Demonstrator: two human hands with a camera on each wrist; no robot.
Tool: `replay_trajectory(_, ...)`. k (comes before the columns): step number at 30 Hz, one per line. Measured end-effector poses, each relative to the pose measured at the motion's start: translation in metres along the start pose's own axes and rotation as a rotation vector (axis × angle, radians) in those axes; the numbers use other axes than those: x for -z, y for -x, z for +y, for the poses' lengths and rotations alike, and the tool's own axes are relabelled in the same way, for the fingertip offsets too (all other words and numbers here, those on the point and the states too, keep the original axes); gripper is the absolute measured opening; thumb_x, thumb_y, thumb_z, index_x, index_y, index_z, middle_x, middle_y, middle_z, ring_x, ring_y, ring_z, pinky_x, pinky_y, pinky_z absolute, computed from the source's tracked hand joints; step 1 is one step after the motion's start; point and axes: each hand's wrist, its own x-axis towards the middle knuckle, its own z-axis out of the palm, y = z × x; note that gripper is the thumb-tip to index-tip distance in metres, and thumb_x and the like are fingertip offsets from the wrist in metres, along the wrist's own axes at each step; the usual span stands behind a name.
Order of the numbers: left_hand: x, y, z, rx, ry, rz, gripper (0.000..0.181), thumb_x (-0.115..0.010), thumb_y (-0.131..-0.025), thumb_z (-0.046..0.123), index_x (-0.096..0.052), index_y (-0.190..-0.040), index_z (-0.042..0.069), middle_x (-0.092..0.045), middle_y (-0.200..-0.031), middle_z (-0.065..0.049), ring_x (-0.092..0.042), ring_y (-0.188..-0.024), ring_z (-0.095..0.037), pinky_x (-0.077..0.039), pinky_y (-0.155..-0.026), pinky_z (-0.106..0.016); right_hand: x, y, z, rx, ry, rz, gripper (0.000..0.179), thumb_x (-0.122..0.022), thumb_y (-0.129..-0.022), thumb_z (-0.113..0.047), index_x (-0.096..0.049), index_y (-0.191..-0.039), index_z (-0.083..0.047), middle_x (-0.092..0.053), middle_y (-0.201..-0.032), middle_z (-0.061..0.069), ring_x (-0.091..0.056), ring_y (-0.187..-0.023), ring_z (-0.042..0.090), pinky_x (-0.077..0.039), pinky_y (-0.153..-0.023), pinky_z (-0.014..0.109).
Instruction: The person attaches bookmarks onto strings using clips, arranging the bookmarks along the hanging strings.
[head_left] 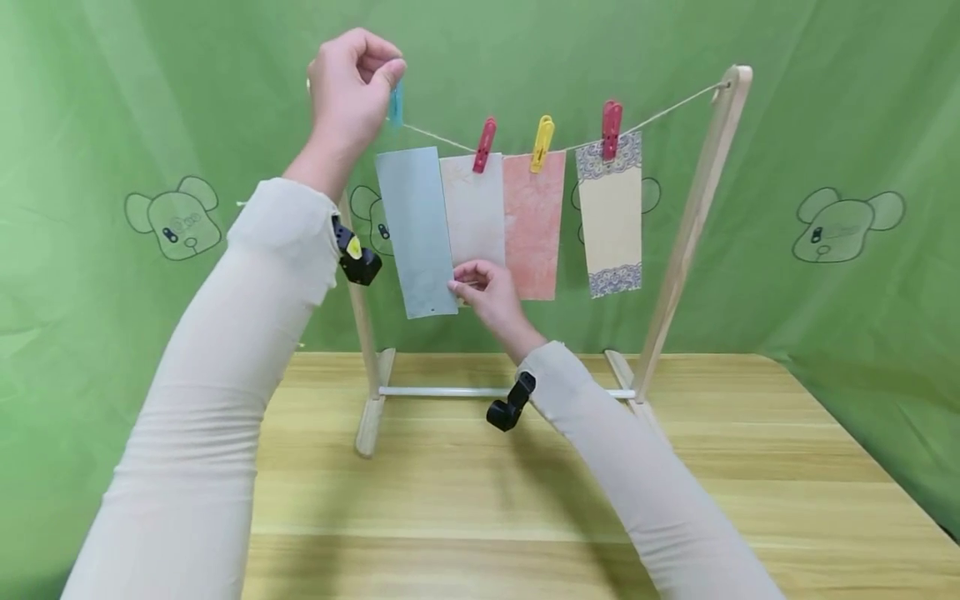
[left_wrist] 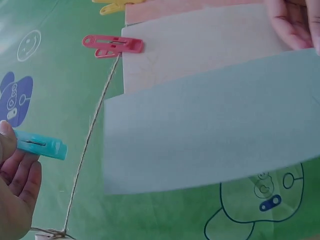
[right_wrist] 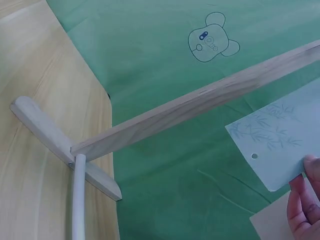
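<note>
My left hand [head_left: 351, 92] pinches a teal clothespin [left_wrist: 44, 145] near the left end of the twine [head_left: 435, 136]. My right hand [head_left: 491, 296] holds a pale blue paper card [head_left: 416, 233] by its lower right edge, thumb on its face. The card's top edge lies just under the twine, with no clothespin on it. In the right wrist view, its bottom end shows a punched hole and a faint bamboo print. Behind it hangs a whitish card [head_left: 474, 200] on a red clothespin [head_left: 485, 144].
A pink card [head_left: 534, 225] hangs by a yellow clothespin [head_left: 542, 143], and a patterned cream card [head_left: 611, 217] by another red clothespin [head_left: 611, 129]. Wooden posts [head_left: 693, 225] carry the twine, joined low down by a white rod [head_left: 450, 391] above the wooden table [head_left: 420, 517].
</note>
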Motion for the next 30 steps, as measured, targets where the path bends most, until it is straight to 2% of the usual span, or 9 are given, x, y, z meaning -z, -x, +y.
replay_trajectory(4,-0.003,-0.006,0.000,0.042,-0.056,0.018,0.013,-0.068,-0.087,0.028,-0.068,-0.099,0.023,-0.060,-0.084,0.015,-0.050,-0.077,0.001,-0.034,-0.087,-0.016,-0.003,-0.002,-0.004,0.008,0.007,0.006,0.018,-0.067,-0.084,0.001,-0.062,-0.100,0.004,-0.063,-0.089,0.008,-0.057,-0.073,0.011,-0.055,-0.073,0.029)
replay_trajectory(9,-0.008,-0.010,-0.001,0.055,-0.010,0.025,0.014,-0.066,-0.088,0.023,-0.068,-0.101,0.018,-0.059,-0.087,0.011,-0.050,-0.079,-0.002,-0.042,-0.080,-0.017,-0.009,-0.007,-0.011,0.021,0.004,0.012,0.017,-0.067,-0.084,0.000,-0.062,-0.100,0.004,-0.063,-0.087,0.007,-0.056,-0.073,0.009,-0.052,-0.066,0.019)
replay_trajectory(13,-0.009,-0.013,0.000,0.054,0.005,0.031,0.015,-0.065,-0.089,0.020,-0.067,-0.103,0.014,-0.058,-0.085,0.011,-0.050,-0.080,-0.002,-0.043,-0.080,-0.016,-0.013,-0.011,-0.013,0.018,-0.004,0.027,0.016,-0.067,-0.085,0.001,-0.063,-0.099,0.005,-0.063,-0.084,0.008,-0.055,-0.069,0.009,-0.050,-0.062,0.018)
replay_trajectory(17,-0.010,-0.013,0.000,0.073,-0.041,0.008,0.017,-0.064,-0.090,0.022,-0.067,-0.105,0.015,-0.057,-0.085,0.012,-0.049,-0.081,-0.001,-0.043,-0.081,-0.016,-0.015,-0.012,-0.013,-0.002,-0.003,0.048,0.015,-0.067,-0.084,0.001,-0.064,-0.098,0.004,-0.063,-0.083,0.007,-0.055,-0.068,0.008,-0.049,-0.060,0.018)
replay_trajectory(21,-0.012,-0.011,-0.001,0.098,-0.100,-0.019,0.019,-0.062,-0.091,0.024,-0.067,-0.108,0.016,-0.058,-0.087,0.012,-0.049,-0.081,-0.001,-0.043,-0.081,-0.016,-0.017,-0.012,-0.013,-0.015,0.004,0.063,0.016,-0.068,-0.084,-0.001,-0.064,-0.099,0.002,-0.063,-0.084,0.006,-0.055,-0.069,0.010,-0.053,-0.065,0.026)
replay_trajectory(24,-0.011,-0.010,-0.002,0.116,-0.110,-0.031,0.019,-0.062,-0.092,0.025,-0.067,-0.108,0.016,-0.060,-0.090,0.011,-0.049,-0.081,-0.002,-0.044,-0.080,-0.018,-0.019,-0.012,-0.015,-0.015,0.011,0.068,0.016,-0.068,-0.084,-0.002,-0.064,-0.100,0.000,-0.063,-0.086,0.007,-0.056,-0.071,0.011,-0.054,-0.068,0.029)
replay_trajectory(30,-0.007,-0.011,-0.003,0.156,-0.143,-0.050,0.021,-0.061,-0.092,0.029,-0.067,-0.109,0.019,-0.060,-0.088,0.011,-0.050,-0.079,-0.002,-0.043,-0.081,-0.020,-0.024,-0.014,-0.018,0.012,-0.006,0.084,0.015,-0.068,-0.084,-0.001,-0.064,-0.098,0.001,-0.065,-0.088,0.010,-0.058,-0.071,0.010,-0.053,-0.065,0.021)
